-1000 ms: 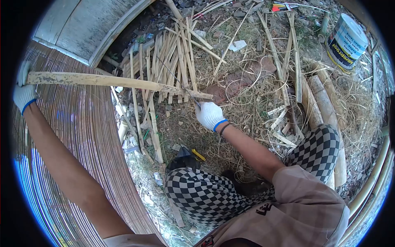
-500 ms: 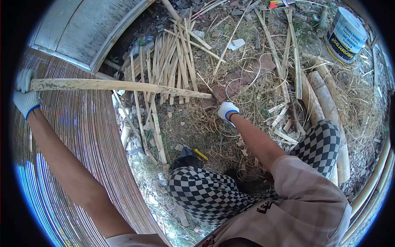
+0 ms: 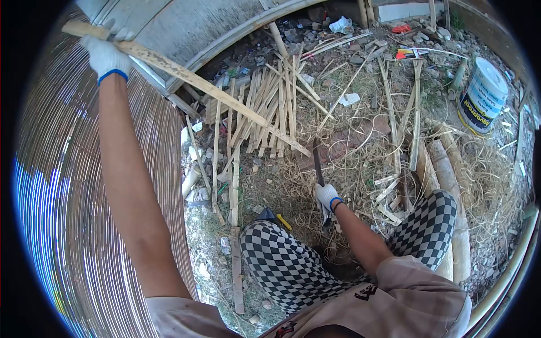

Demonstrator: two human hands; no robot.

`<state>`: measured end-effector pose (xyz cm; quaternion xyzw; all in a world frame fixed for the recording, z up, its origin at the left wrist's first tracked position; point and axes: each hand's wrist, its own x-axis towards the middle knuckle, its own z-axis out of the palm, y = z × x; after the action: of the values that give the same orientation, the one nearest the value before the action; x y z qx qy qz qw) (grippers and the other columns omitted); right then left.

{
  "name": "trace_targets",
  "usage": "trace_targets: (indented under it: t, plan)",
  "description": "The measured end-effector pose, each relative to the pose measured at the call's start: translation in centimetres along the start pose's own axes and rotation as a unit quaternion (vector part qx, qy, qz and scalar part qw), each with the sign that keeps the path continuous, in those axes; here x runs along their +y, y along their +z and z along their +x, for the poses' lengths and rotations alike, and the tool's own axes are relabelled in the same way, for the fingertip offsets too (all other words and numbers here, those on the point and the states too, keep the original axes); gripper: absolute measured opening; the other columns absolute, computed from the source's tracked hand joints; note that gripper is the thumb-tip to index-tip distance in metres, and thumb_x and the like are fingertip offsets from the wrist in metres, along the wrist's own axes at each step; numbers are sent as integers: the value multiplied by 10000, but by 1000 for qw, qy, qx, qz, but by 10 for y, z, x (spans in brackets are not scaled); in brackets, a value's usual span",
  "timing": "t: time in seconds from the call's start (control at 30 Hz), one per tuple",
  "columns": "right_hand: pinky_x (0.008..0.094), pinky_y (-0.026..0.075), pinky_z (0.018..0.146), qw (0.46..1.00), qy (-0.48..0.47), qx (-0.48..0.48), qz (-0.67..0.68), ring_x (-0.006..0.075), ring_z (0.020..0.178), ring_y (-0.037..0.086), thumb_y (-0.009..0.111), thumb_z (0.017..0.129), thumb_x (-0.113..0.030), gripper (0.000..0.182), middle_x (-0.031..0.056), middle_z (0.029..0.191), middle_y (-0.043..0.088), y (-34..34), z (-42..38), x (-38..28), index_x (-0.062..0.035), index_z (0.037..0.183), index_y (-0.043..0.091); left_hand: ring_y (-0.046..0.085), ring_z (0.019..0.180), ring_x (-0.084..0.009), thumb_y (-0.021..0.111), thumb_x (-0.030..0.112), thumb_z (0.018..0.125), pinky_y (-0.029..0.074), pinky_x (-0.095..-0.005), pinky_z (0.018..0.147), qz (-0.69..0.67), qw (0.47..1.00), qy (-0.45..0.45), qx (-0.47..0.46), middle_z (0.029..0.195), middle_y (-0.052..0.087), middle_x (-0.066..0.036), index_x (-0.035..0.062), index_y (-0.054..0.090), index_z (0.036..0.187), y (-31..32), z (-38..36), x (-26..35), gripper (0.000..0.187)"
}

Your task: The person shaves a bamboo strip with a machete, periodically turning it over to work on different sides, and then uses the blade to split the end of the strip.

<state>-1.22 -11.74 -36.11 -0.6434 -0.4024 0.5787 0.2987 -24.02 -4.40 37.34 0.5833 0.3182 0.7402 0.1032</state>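
In a white glove with a blue cuff, my left hand (image 3: 108, 56) is closed around a long bamboo strip (image 3: 208, 89) near its upper-left end. The strip slants down to the right, and its narrower end stops just left of the blade. My right hand (image 3: 326, 195), also gloved, grips a machete (image 3: 318, 163) whose dark blade points up and away from me. The handle is mostly hidden by the glove. Beyond the blade, a flat reddish-brown slab (image 3: 355, 142) lies on the ground among curled shavings (image 3: 360, 174).
Several split bamboo strips (image 3: 282, 107) lie piled beyond the held strip. A paint bucket (image 3: 483, 96) stands at the far right, near thick bamboo poles (image 3: 448, 169). A slatted bamboo screen (image 3: 73, 186) spans my left. A yellow-handled tool (image 3: 284, 222) lies by my knee.
My left hand has swung up and right, tilting the bamboo strip into a steeper slant. My right hand has drawn slightly down and right, with more of the blade showing. The view has shifted.
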Motion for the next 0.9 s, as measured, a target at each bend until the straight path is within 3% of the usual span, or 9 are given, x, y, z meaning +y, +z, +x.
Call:
trace_targets:
  t: [0.07, 0.17, 0.33, 0.37, 0.5, 0.6, 0.67, 0.8, 0.9]
  plan:
    - [490, 563, 866, 995, -53, 40, -68, 462, 978, 709, 533, 989, -484, 580, 331, 914, 710, -5, -4, -24, 58, 1051, 727, 595, 812, -316, 213, 578, 1075, 544, -477, 849, -23, 998, 10, -49, 1025, 625, -185, -33, 549, 1161, 11, -17, 12, 703]
    - [500, 560, 834, 956, -207, 113, -173, 464, 936, 711, 503, 1015, -461, 560, 328, 864, 699, -38, -73, -116, 51, 961, 724, 619, 843, -298, 452, 447, 1070, 550, -473, 868, -90, 990, 7, -108, 1027, 608, -156, -13, 540, 1174, 7, -17, 22, 480]
    - [507, 552, 760, 940, -327, 0, -93, 465, 843, 701, 497, 1034, -400, 496, 291, 787, 690, -87, -183, -261, 20, 867, 699, 631, 769, -233, 644, 304, 1019, 579, -432, 744, -94, 987, 30, -126, 938, 592, -106, 15, 529, 1129, 21, -25, 41, 329]
    - [519, 553, 748, 874, -455, 74, -156, 472, 828, 694, 510, 1033, -388, 446, 284, 803, 695, -90, -186, -279, 8, 958, 701, 610, 703, -206, 644, 289, 1018, 576, -403, 679, -105, 987, 36, -118, 886, 588, -90, 28, 528, 1092, 29, -36, 46, 295]
    - [559, 533, 726, 791, -567, 180, -143, 480, 802, 685, 512, 1049, -345, 372, 278, 810, 692, -107, -233, -356, -34, 1231, 604, 632, 698, -213, 633, 269, 1014, 574, -374, 661, -172, 973, 33, -152, 877, 646, -121, -2, 561, 1103, 37, -38, 45, 294]
    - [548, 520, 856, 798, -575, 105, -147, 490, 947, 667, 494, 1037, -289, 359, 296, 985, 699, -124, -280, -411, 4, 1197, 626, 409, 437, -134, 589, 424, 1046, 369, -291, 397, -240, 967, 9, -81, 629, 464, 18, 156, 521, 906, 63, -74, 67, 310]
    - [527, 529, 878, 776, -591, 128, -179, 488, 1006, 654, 496, 1020, -253, 341, 287, 1068, 696, -126, -297, -439, 20, 1172, 634, 439, 436, -164, 572, 429, 1051, 399, -318, 397, -273, 954, -18, -127, 637, 499, -9, 138, 540, 940, 60, -73, 68, 313]
    - [473, 545, 728, 731, -618, 205, -205, 433, 823, 703, 546, 1009, -235, 329, 290, 811, 677, -115, -316, -469, 38, 1181, 612, 470, 435, -170, 549, 474, 1051, 414, -331, 386, -254, 954, -25, -159, 641, 518, -23, 120, 550, 959, 64, -72, 67, 366]
    - [542, 554, 860, 748, -583, 200, -247, 502, 939, 691, 533, 967, -230, 344, 354, 924, 690, -110, -343, -480, 79, 1105, 592, 471, 421, -159, 561, 450, 1048, 413, -339, 370, -233, 962, -5, -143, 634, 511, -19, 127, 542, 946, 70, -73, 66, 340]
